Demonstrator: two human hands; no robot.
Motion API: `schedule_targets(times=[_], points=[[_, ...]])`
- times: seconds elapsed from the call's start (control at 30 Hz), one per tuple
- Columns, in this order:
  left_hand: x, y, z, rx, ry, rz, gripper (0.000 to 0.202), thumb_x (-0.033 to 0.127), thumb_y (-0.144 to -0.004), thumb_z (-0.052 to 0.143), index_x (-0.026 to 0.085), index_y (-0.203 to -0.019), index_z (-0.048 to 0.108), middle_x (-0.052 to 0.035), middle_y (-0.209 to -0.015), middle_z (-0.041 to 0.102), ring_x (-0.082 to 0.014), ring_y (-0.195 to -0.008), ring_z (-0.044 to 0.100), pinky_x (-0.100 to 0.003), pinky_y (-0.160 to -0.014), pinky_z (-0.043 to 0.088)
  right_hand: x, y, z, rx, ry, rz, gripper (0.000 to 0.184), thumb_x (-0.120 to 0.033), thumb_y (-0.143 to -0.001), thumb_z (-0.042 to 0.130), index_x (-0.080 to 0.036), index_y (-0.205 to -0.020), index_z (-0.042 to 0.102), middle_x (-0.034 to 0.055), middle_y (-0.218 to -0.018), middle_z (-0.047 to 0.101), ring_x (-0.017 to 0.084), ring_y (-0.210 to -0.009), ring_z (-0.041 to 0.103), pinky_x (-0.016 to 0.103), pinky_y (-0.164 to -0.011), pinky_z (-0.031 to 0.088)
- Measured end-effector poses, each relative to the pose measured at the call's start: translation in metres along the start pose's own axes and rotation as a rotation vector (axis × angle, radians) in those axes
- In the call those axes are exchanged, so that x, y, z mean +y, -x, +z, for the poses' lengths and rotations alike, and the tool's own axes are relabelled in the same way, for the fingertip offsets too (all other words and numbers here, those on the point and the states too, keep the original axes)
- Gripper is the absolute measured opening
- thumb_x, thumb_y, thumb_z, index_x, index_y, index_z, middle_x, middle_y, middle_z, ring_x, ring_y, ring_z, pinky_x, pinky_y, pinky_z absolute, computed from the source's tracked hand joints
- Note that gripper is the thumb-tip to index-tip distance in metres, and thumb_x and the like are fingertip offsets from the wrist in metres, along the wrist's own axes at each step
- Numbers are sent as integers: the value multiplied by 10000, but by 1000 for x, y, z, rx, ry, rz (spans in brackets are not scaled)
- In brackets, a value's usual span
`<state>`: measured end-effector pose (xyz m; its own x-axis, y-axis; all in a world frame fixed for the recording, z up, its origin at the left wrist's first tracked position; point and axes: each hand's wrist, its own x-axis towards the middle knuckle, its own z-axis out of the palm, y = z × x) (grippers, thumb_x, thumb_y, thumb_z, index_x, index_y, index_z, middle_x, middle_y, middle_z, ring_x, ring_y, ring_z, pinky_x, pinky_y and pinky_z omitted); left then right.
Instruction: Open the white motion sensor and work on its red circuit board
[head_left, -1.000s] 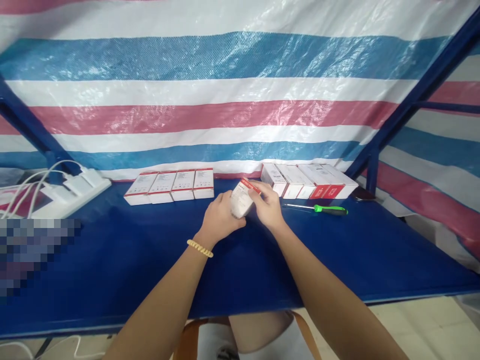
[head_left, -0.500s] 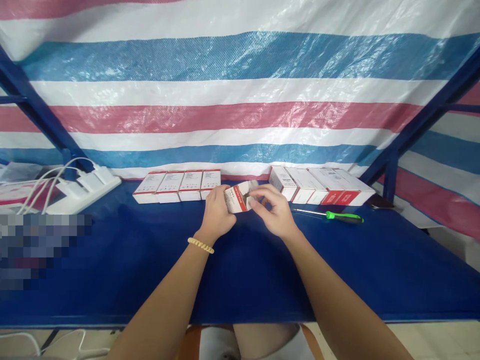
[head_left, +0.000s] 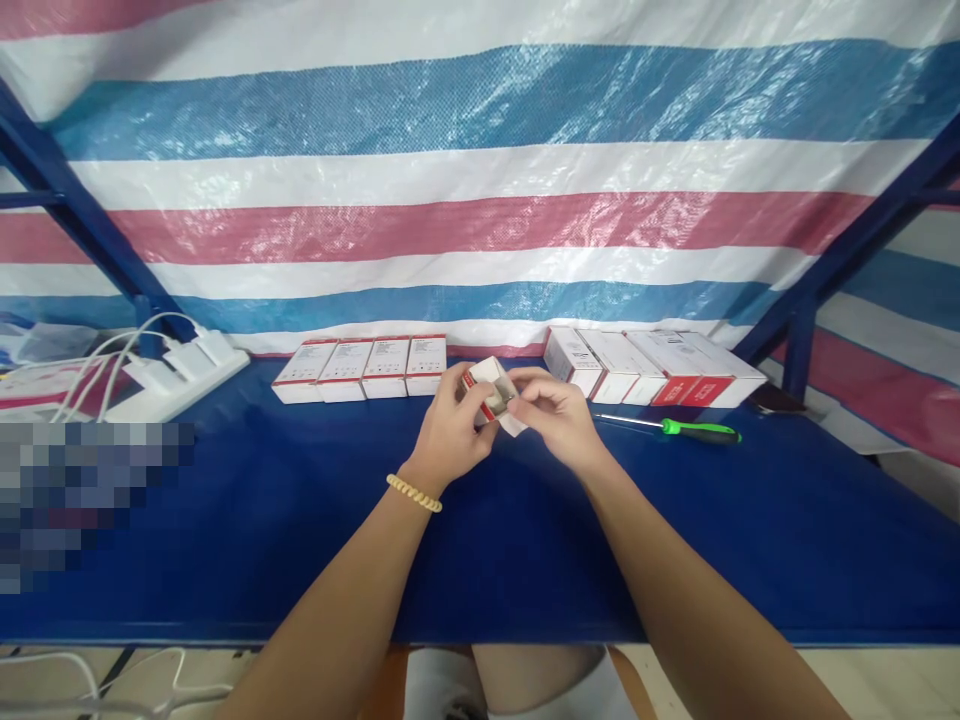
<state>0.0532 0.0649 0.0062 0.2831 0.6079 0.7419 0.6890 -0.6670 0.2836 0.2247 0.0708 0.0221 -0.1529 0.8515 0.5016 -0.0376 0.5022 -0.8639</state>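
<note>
Carton (head_left: 489, 384), small red-white, left of green-handled screwdriver (head_left: 679, 428): left hand (head_left: 450, 435) and right hand (head_left: 559, 425) grips both closed on it.

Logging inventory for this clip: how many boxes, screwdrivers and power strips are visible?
Left row of boxes: 4
Right row of boxes: 4
Held box: 1
Screwdriver: 1
Power strip: 1
Total: 11
</note>
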Motion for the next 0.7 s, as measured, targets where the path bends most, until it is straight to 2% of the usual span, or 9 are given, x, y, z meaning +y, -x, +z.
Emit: schedule_targets(times=[0.1,0.23,0.33,0.43,0.6,0.7], points=[[1,1,-1,38,-22,-57,296,256,-800,648,226,-1049,491,-121,-1274,461,-264,-1181,542,-419,-929,532,-2,2,4,9,25,-15,222,-391,-705,761,-207,-704,638,61,-1027,644,182,-877,632,330,-734,530],[1,1,0,35,-34,-16,305,260,-818,643,218,-1094,520,-132,-1301,472,-260,-1182,548,-398,-914,536,-8,2,-2,-7,210,-92,150,-342,-795,671,-230,-889,703,61,-990,664,182,-844,639,286,-602,511],[3,0,1,-6,-112,25,313,144,-816,590,222,-1118,559,-132,-1322,495,-278,-1221,525,-432,-960,495,-12,0,-11,-63,471,-150,141,-282,-838,622,-233,-853,753,60,-943,696,185,-825,658,313,-656,520],[7,-1,-1,-63,-196,58,420,45,-778,535,229,-1151,591,-125,-1318,545,-294,-1228,522,-476,-994,432,-8,-3,-17,-139,650,-158,147,-218,-826,631,-240,-826,777,39,-883,706,174,-796,662,329,-752,517],[10,-2,-3,-213,-196,32,595,52,-744,538,226,-1313,519,-111,-1327,597,-288,-1217,551,-472,-1002,380,6,-3,-17,-284,855,-166,166,-145,-785,638,-239,-728,762,24,-808,653,152,-760,622,298,-707,477],[7,-3,-3,-254,-164,-3,616,107,-731,585,186,-1334,491,-125,-1289,630,-299,-1184,578,-462,-985,386,12,-2,-14,-350,905,-153,197,-91,-776,597,-225,-742,738,31,-861,634,156,-809,616,290,-725,470]])
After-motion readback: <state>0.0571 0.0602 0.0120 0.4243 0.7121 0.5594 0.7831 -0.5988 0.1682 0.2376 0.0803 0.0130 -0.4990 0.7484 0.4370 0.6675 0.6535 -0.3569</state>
